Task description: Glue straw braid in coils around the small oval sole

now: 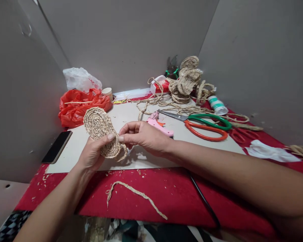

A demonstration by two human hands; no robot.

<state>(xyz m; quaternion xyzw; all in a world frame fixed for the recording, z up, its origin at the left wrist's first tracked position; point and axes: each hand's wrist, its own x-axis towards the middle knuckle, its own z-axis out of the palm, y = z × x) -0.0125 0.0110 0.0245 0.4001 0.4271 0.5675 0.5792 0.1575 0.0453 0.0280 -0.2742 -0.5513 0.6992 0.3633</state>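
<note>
A woven straw sole (98,124), coiled from braided cord, is held tilted above the pale board. My left hand (93,151) grips its lower end, thumb across the front face. At the sole's right edge, my right hand (136,136) pinches the braided cord, thumb against the fingers. A short loop of the braid (123,153) hangs below the fingers. Just behind my right hand lies a pink glue gun (159,125), partly covered by it. Large scissors (204,126) with one green and one orange handle rest to the right.
A pale board (73,158) lies on a red cloth (192,198). A phone (57,146), a red plastic bag (83,107) and a paper cup (107,92) sit left. Coiled straw pieces (188,80) and a white-green roll (217,105) stand back right. A loose braid (136,190) lies in front.
</note>
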